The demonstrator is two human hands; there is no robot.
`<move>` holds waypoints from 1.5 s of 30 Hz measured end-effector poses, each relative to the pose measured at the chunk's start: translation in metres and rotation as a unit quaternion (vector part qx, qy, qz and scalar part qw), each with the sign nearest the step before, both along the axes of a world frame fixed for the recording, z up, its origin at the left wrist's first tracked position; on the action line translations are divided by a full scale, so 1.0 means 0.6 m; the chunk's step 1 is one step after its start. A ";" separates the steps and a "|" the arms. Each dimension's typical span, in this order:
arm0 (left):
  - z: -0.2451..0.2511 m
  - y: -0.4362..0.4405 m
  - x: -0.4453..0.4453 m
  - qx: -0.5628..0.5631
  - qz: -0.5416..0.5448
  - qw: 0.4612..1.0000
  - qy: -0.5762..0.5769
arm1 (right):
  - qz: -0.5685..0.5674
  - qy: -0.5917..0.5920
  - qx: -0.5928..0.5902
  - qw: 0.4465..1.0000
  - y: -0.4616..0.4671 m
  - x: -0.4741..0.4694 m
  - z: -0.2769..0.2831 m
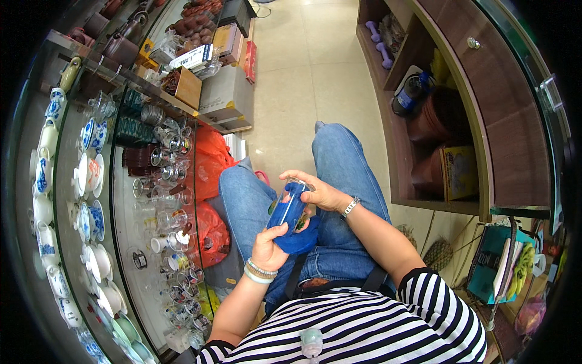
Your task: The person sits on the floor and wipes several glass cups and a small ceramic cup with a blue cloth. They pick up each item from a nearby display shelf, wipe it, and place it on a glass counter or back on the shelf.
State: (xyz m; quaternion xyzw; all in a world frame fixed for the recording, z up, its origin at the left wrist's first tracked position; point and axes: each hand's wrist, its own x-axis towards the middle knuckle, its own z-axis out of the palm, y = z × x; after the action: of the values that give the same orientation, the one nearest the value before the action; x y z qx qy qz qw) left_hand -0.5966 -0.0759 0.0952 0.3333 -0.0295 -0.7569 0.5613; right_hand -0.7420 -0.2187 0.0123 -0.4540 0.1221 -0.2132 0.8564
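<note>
A clear glass cylinder (291, 207) lies tilted above my lap, with blue cloth (298, 242) stuffed inside it and bunched outside its near end. My left hand (270, 248) grips the near end together with the cloth, thumb on the glass. My right hand (325, 193) holds the far end by the rim, its thumb on top and fingers curled round the far side. Bits of a coloured pattern show beside the glass, too small to identify. Beneath both hands are my jeans-clad legs (350, 159).
Glass shelves on the left hold lidded white bowls (97, 263), small glass cups (173, 218) and teapots (122, 45). Red plastic bags (211, 234) and a grey box (227, 98) stand beside them. At right is a wooden cabinet (504, 104) with a dark bottle (409, 98); pineapples (439, 255) sit below.
</note>
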 end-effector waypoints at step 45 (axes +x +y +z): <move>0.071 0.077 0.109 -0.217 0.143 0.934 -0.247 | -0.169 0.040 0.087 0.981 0.000 0.010 -0.009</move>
State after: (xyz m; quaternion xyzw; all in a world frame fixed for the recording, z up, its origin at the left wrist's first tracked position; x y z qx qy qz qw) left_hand -0.5314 -0.0295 0.1379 0.3805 -0.2820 -0.5376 0.6976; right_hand -0.7358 -0.2185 0.0069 -0.3589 0.2496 -0.3246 0.8388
